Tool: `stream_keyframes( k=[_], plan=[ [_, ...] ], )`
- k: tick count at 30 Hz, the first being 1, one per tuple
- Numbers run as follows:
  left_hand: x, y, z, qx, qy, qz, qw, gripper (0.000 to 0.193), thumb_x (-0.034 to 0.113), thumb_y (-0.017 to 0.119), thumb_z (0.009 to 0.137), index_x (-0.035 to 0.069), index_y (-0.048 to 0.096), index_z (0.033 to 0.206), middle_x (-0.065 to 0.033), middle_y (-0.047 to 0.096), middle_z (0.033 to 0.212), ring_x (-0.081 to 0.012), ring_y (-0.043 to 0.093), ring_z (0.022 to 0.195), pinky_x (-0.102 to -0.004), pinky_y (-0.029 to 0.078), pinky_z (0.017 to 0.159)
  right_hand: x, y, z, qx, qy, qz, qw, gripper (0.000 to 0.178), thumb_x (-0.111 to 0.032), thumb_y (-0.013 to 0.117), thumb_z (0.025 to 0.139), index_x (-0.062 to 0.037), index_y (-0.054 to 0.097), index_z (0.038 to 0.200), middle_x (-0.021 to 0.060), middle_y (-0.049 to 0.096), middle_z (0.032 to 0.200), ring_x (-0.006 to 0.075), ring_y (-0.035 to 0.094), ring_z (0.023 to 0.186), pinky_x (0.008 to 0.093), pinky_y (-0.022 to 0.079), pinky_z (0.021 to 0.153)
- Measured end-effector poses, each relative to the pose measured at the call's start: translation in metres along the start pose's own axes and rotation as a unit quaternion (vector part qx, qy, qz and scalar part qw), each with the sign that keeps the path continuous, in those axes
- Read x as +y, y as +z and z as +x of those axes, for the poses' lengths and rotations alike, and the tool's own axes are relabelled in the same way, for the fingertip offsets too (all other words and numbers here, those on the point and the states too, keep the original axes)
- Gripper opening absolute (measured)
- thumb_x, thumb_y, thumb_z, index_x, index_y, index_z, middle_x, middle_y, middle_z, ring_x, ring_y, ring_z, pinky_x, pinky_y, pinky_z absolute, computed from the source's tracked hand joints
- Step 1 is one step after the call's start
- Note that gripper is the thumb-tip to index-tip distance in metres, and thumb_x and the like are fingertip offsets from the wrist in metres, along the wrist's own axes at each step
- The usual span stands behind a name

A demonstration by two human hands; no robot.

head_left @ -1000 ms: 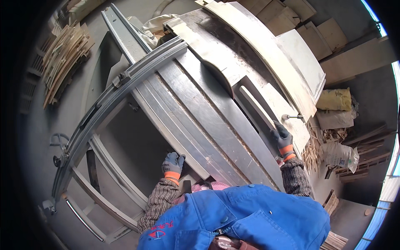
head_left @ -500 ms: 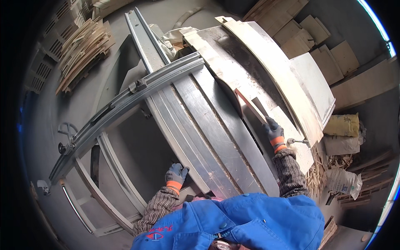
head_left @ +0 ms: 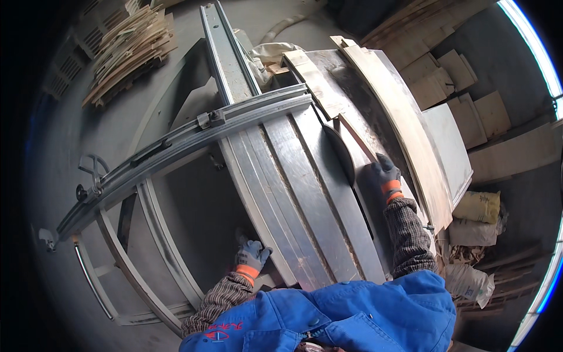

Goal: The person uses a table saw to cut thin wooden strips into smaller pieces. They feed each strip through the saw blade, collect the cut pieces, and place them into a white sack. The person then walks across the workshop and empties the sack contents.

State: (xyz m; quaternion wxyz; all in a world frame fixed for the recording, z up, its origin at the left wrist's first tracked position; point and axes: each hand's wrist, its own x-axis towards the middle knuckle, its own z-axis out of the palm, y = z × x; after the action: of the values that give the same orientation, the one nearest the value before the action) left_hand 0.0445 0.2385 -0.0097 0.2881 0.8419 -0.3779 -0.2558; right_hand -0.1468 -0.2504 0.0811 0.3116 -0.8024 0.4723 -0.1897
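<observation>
My right hand (head_left: 386,174), in a grey glove with an orange cuff, grips the near end of a narrow wooden strip (head_left: 359,138). The strip lies lengthwise just right of the dark curved saw blade or its cover (head_left: 340,154) on a table saw, pointing away from me. Beside the near-left edge of the ribbed metal saw table (head_left: 293,193), my left hand (head_left: 252,256), gloved the same way, holds nothing that I can see. Its fingers are partly bent and apart.
A metal crossbar fence (head_left: 258,111) spans the far side of the table, above an open frame (head_left: 155,226). Long pale boards (head_left: 399,111) lie right of the blade. Wood scraps are stacked on a pallet (head_left: 132,50) at far left; sacks (head_left: 475,217) stand at right.
My right hand and the strip have shifted slightly. A pale offcut that lay by the right hand no longer shows there. The whole view has turned a little; my left hand stays near the table edge.
</observation>
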Motion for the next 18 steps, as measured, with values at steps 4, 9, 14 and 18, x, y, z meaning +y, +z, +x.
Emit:
stream_keyframes(
  k=[4,9,14,18],
  plan=[
    [-0.002,0.005,-0.001,0.018,0.002,0.0,1.0,0.045,0.049,0.071,0.087,0.006,0.059,0.078,-0.0165,0.06,0.079,-0.0393,0.06,0.079,-0.0529,0.048,0.069,-0.008,0.01,0.036,-0.021,0.017,0.005,1.0,0.052,-0.024,0.076,0.088,-0.0065,0.063,0.135,0.0129,0.067,0.132,0.021,0.06,0.127,0.0325,0.044,0.108],
    [-0.001,0.001,0.001,0.008,0.01,-0.018,1.0,0.043,0.048,0.072,0.086,0.008,0.06,0.077,-0.0152,0.06,0.078,-0.0377,0.061,0.076,-0.0513,0.048,0.067,0.012,0.033,0.088,0.035,-0.069,-0.046,0.996,0.047,-0.025,0.077,0.089,-0.0143,0.066,0.133,0.0012,0.075,0.096,0.0066,0.057,0.064,0.0275,0.05,0.057],
    [-0.001,0.002,-0.002,0.024,0.015,0.004,1.0,0.041,0.047,0.074,0.086,0.009,0.06,0.077,-0.0134,0.06,0.078,-0.0368,0.061,0.073,-0.0506,0.048,0.065,-0.029,0.047,0.122,-0.024,0.006,-0.049,0.998,0.053,-0.033,0.075,0.087,-0.0094,0.064,0.133,0.0144,0.069,0.127,0.0266,0.066,0.119,0.035,0.05,0.1],
    [-0.001,0.002,-0.001,0.028,0.018,0.005,0.999,0.041,0.047,0.075,0.085,0.01,0.059,0.076,-0.0127,0.059,0.077,-0.0366,0.061,0.073,-0.0499,0.048,0.065,-0.04,0.061,0.151,-0.021,-0.013,-0.045,0.999,0.052,-0.035,0.074,0.087,-0.0111,0.065,0.132,0.013,0.07,0.125,0.0264,0.067,0.117,0.0347,0.05,0.099]
  ],
)
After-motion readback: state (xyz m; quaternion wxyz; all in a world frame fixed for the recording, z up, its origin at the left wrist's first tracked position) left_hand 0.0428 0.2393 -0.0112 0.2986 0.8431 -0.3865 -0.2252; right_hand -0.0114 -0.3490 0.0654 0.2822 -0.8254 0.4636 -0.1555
